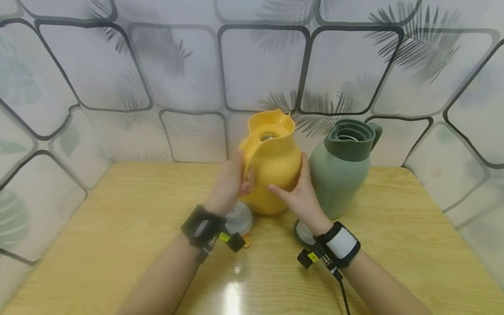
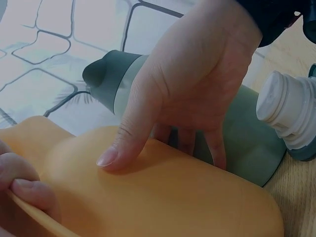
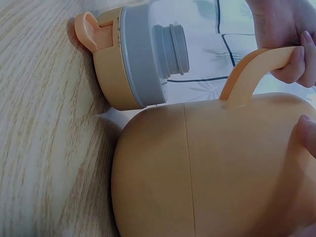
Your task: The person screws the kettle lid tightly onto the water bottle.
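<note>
A yellow vacuum jug point(image 1: 275, 170) stands mid-table, its mouth uncovered. My left hand point(image 1: 228, 183) grips its handle point(image 3: 247, 71), with the fingers curled around it. Against the other side of the jug's body lies my right hand point(image 1: 303, 197). In the left wrist view, the right thumb point(image 2: 121, 143) extends over the body, and the other fingers reach down between it and a green vacuum jug point(image 1: 342, 175). That green jug is upright and also uncovered. A yellow lid point(image 3: 116, 64) with a grey threaded plug sits upside down near the yellow jug's base, partly behind my left wrist.
A green lid point(image 2: 303, 148) with a white threaded plug lies plug-up on the wooden table point(image 1: 118, 245), partly covered by my right hand in the head view. A patterned wall covering point(image 1: 264, 65) rises behind the table. A cable point(image 1: 344, 293) trails from my right wrist strap.
</note>
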`<action>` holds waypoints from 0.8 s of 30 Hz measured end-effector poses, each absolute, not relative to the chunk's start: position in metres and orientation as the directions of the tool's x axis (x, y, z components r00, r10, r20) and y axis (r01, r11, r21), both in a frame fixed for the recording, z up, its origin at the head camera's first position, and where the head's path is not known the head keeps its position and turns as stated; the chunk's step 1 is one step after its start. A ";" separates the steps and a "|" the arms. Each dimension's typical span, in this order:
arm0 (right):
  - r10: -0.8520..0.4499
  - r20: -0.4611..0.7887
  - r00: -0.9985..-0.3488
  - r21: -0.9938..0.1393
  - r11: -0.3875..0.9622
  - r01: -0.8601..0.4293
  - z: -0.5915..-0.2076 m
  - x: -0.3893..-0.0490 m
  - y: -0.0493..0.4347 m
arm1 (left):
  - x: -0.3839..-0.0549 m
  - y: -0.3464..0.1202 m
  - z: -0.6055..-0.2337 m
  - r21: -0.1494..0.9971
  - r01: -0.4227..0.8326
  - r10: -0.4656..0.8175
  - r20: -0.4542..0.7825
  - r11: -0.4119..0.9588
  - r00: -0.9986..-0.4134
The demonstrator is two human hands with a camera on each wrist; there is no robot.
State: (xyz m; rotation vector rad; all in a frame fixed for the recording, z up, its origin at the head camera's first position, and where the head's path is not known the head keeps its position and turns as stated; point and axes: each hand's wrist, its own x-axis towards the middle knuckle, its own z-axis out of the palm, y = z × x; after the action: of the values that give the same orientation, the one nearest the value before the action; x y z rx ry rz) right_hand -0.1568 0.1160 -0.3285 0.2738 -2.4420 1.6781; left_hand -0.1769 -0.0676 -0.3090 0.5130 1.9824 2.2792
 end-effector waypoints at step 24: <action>-0.070 0.344 -0.936 -0.863 0.368 -0.345 -0.324 -0.163 0.120 | -0.163 -0.067 -0.284 0.944 0.212 0.233 0.271 -0.251 -0.934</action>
State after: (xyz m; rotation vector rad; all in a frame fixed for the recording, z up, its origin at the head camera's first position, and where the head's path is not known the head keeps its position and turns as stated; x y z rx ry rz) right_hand -0.1626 0.1203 -0.3243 0.3702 -2.3813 1.5949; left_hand -0.1626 -0.0668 -0.2843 0.5686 1.9135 2.4080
